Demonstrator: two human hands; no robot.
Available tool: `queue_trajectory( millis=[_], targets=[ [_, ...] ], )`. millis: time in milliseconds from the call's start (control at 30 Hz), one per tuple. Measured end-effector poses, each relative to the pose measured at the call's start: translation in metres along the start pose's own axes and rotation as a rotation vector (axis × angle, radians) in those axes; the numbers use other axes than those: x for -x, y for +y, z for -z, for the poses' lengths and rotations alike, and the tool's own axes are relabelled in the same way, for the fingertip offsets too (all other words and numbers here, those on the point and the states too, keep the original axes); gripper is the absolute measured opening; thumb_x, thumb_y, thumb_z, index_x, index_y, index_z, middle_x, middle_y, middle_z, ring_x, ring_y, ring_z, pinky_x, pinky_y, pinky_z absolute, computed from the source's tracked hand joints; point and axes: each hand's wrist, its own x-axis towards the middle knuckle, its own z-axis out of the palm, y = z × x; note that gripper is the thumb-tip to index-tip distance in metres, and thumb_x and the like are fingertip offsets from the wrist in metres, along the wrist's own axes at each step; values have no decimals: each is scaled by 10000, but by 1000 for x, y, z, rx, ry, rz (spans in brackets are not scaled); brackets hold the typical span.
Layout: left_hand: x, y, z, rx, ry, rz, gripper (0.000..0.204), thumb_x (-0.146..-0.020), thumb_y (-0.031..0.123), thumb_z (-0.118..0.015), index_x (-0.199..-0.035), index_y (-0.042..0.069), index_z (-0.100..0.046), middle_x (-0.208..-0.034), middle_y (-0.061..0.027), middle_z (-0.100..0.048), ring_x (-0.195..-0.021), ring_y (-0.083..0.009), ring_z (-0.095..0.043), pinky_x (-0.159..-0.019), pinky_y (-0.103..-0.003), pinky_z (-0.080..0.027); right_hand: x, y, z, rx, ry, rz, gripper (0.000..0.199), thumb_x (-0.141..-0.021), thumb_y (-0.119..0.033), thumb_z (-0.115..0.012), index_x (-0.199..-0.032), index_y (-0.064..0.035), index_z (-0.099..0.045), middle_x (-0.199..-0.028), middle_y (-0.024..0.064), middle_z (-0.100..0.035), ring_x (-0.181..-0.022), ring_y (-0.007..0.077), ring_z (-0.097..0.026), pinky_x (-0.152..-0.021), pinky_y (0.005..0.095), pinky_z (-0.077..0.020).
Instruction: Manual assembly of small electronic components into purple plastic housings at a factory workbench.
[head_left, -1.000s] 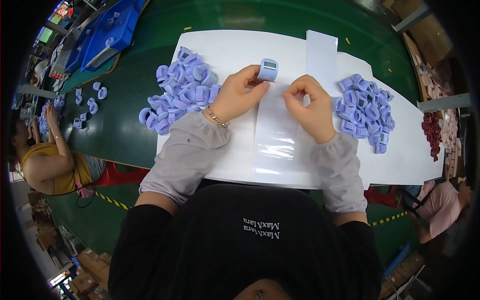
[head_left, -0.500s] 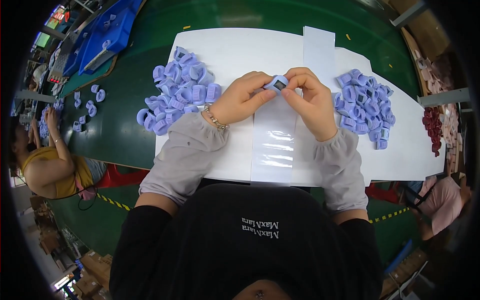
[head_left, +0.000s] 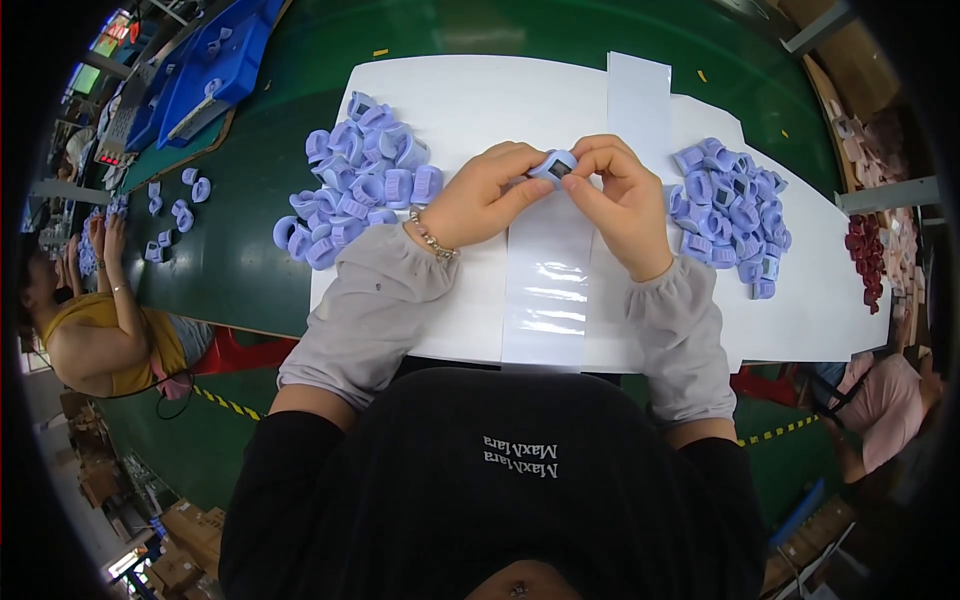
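Note:
A small lavender plastic part (head_left: 553, 165) is pinched between the fingertips of my left hand (head_left: 483, 195) and my right hand (head_left: 620, 200), above the middle of a white sheet (head_left: 470, 100) on the green table. Under my hands lies a glossy clear strip (head_left: 545, 290) running toward me. A heap of the same lavender parts (head_left: 355, 185) lies left of my left hand, and another heap (head_left: 730, 210) lies right of my right hand.
A white paper strip (head_left: 638, 90) lies at the far side of the sheet. Blue trays (head_left: 215, 70) stand at the far left with loose lavender parts (head_left: 170, 200) nearby. One person (head_left: 90, 320) sits at left, another (head_left: 880, 400) at lower right. Dark red parts (head_left: 865, 255) lie at right.
One second ago the lavender part lay on the sheet beyond my hands. My left hand picked it up, and both hands now hold it together at the centre.

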Motion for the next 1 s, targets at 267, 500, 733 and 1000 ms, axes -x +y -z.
queue_trajectory(
  millis=[267,500,733,1000],
  targets=[
    [1,1,-2,13,11,-5,229,-896,166,-591,-1078,25,-590,-866,-103,-586,-812,-254,-535,-746,-338,-431,0,2,-3,-3,56,23,84,-760,-4,-659,-782,-13,-578,-985,64,-558,-931,156,-529,-850,275,-408],
    [-3,-1,1,9,0,-1,228,-892,165,-597,-1072,26,-599,-878,-106,-592,-821,-249,-537,-755,-335,-431,-2,7,-3,65,65,67,116,-777,16,-650,-863,-12,-577,-987,51,-546,-932,134,-513,-833,255,-407],
    [0,-3,7,-100,12,-148,211,-856,105,-624,-1049,20,-620,-977,-118,-616,-940,-275,-556,-826,-346,-446,-4,-5,-6,-64,-20,-223,207,-906,-68,-581,-1098,8,-595,-850,0,-549,-771,82,-501,-745,214,-410],
    [-25,21,52,315,706,175,243,-911,222,-611,-990,-5,-574,-799,-65,-602,-732,-142,-569,-698,-278,-475,3,-1,6,-45,181,-174,196,-950,-138,-533,-1060,2,-616,-825,2,-571,-759,74,-503,-701,217,-402]
  ],
)
